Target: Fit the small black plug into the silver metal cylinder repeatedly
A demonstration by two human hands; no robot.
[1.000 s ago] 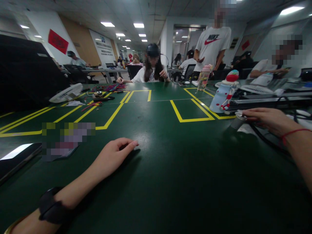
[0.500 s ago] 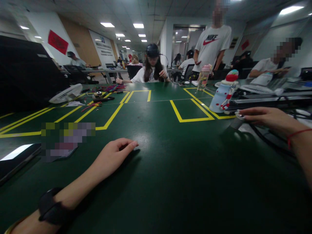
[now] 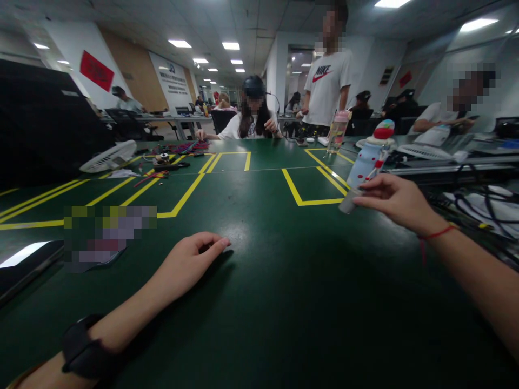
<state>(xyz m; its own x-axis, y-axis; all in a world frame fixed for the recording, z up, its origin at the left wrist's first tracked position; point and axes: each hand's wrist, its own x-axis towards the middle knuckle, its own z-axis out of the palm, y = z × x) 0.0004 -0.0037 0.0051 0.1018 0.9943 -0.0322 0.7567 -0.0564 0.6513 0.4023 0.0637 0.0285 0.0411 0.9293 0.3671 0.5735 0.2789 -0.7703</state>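
Observation:
My left hand rests palm-down on the dark green table, fingers loosely curled, holding nothing. My right hand is raised a little above the table at the right, its fingertips pinched on a small grey cylinder. A red string circles that wrist. A black band sits on my left wrist. Just behind my right hand stands a pale blue bottle with red dots and a red cap.
Yellow tape lines mark boxes on the table. A phone lies at the left edge, a white fan farther back. Black cables pile up at the right. A pink-lidded bottle stands far back. Several people sit or stand beyond.
My right hand has lifted the small grey cylinder off the cable area and carried it left toward the table's middle. My left hand has stayed put.

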